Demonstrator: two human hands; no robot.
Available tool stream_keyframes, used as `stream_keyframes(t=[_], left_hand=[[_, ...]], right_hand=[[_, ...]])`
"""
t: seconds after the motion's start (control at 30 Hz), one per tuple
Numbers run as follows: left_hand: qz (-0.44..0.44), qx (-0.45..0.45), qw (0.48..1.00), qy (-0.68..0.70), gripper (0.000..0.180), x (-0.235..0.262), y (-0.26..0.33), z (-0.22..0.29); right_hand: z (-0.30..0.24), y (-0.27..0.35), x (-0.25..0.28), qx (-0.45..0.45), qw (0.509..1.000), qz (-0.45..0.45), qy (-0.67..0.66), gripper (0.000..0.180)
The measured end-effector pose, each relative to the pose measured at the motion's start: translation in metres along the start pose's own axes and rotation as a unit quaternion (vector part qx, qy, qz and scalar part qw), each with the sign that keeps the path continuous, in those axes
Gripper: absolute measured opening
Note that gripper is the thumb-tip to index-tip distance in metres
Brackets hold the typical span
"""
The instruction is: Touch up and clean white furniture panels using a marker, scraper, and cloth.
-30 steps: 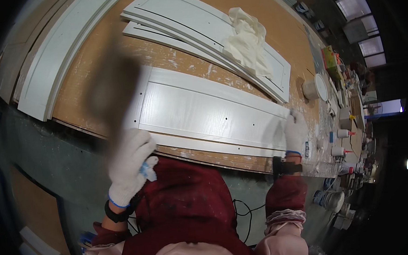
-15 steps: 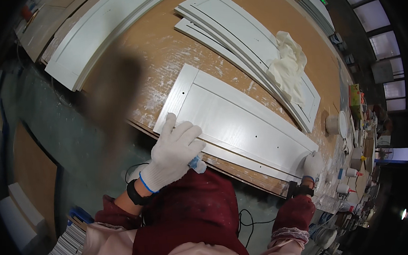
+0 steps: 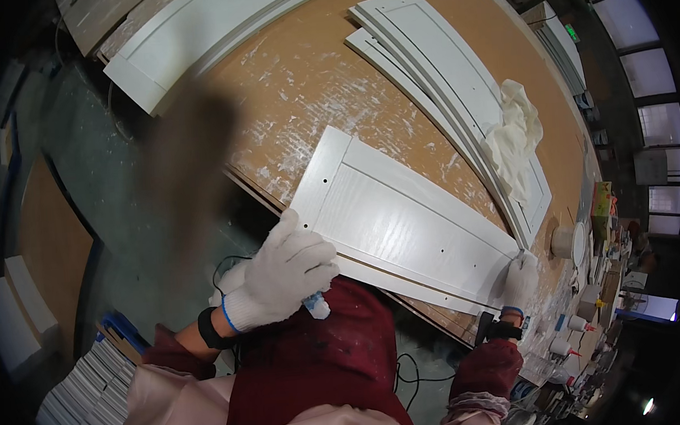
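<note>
A long white door panel (image 3: pixel 402 216) with a framed border and several small dark holes lies across the near edge of the worktable. My left hand (image 3: pixel 285 274), in a white knitted glove, is at the panel's left end. Its thumb touches the near left corner and its fingers are curled. A small crumpled blue-and-white thing (image 3: pixel 316 306) sticks out below those fingers; its kind does not show. At the far right end, my right hand (image 3: pixel 521 279), also gloved, is closed around the panel's edge, with its fingertips partly hidden.
The brown worktable (image 3: pixel 293 83) is scuffed with white. Stacked white panels (image 3: pixel 432 59) bear a cream cloth (image 3: pixel 516 139). Another long white panel (image 3: pixel 189 35) lies at the far left. To the right are a white tub (image 3: pixel 569 241) and several glue bottles (image 3: pixel 579 324). A dark blur covers part of the left.
The view has shifted, so the table and panels appear farther right and lower. My left hand's fingers have curled more and sit lower against the panel. My right hand keeps its hold.
</note>
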State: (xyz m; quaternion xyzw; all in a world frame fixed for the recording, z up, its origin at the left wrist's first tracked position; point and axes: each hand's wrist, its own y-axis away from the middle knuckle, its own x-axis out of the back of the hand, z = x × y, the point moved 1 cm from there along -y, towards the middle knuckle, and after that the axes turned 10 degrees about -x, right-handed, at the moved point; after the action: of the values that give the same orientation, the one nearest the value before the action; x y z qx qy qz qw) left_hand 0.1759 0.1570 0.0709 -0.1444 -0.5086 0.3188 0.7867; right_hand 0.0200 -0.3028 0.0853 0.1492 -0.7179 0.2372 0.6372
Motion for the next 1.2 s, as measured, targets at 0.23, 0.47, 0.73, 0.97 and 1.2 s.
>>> stream_keyframes(t=[0.23, 0.47, 0.73, 0.97, 1.2], left_hand=[[0.132, 0.168, 0.976, -0.037, 0.035, 0.02, 0.022, -0.009], [0.169, 0.374, 0.907, 0.091, 0.041, 0.014, 0.049, 0.0], [0.174, 0.414, 0.865, 0.223, 0.049, 0.006, 0.058, 0.001], [0.187, 0.362, 0.882, 0.236, 0.036, 0.008, 0.072, -0.001], [0.462, 0.349, 0.77, 0.268, 0.028, 0.003, 0.083, -0.019]], right_hand=[[-0.061, 0.036, 0.017, 0.045, 0.994, -0.035, 0.094, 0.024], [-0.189, 0.065, -0.001, 0.165, 0.985, -0.056, -0.006, 0.026], [-0.352, 0.143, 0.014, 0.342, 0.901, -0.267, 0.009, 0.025], [-0.361, 0.121, 0.008, 0.451, 0.88, -0.147, 0.003, 0.013], [-0.293, 0.224, 0.028, 0.744, 0.594, -0.304, 0.009, 0.005]])
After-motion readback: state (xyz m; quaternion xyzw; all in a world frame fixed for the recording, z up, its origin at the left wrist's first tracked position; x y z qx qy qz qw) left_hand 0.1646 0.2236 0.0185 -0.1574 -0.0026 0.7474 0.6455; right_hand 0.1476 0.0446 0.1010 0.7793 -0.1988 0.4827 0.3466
